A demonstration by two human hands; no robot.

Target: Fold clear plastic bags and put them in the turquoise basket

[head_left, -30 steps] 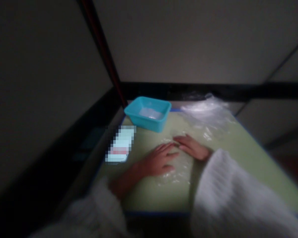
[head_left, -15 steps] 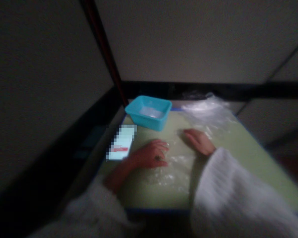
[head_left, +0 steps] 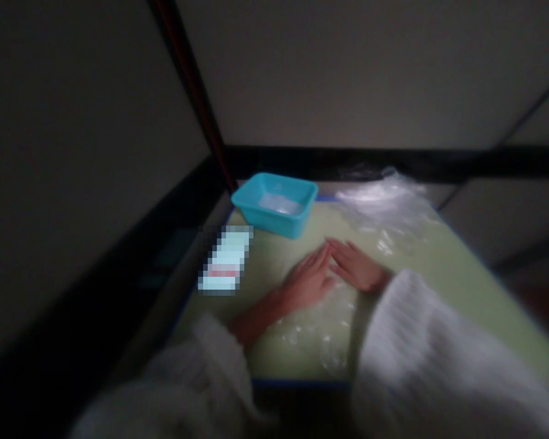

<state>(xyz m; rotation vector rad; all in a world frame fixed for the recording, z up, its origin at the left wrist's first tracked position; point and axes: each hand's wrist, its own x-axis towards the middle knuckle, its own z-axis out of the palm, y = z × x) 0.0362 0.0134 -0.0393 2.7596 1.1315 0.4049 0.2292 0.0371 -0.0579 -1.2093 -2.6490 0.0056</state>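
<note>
A clear plastic bag (head_left: 322, 326) lies spread over the pale green tabletop, its creases catching the light. My left hand (head_left: 308, 277) rests flat on its upper part with the fingers stretched out. From the other side my right hand (head_left: 357, 265) also lies flat there, fingers extended. The fingertips of both hands meet near the bag's far end. Neither hand grips anything. Part of the bag is hidden beneath the hands, and its outline is hard to make out in the dim light.
Behind my hands stands a turquoise plastic basket (head_left: 272, 224) with something whitish inside. A lit, pixelated phone-like screen (head_left: 227, 259) lies at the left edge. More crumpled clear plastic (head_left: 384, 198) is heaped at the back right of the table (head_left: 476, 317). Walls rise behind and to the left.
My left hand has moved right and away from me, its curled fingers now straightened. My right hand has flattened and its fingers have spread, so the fingertips of both hands now meet.
</note>
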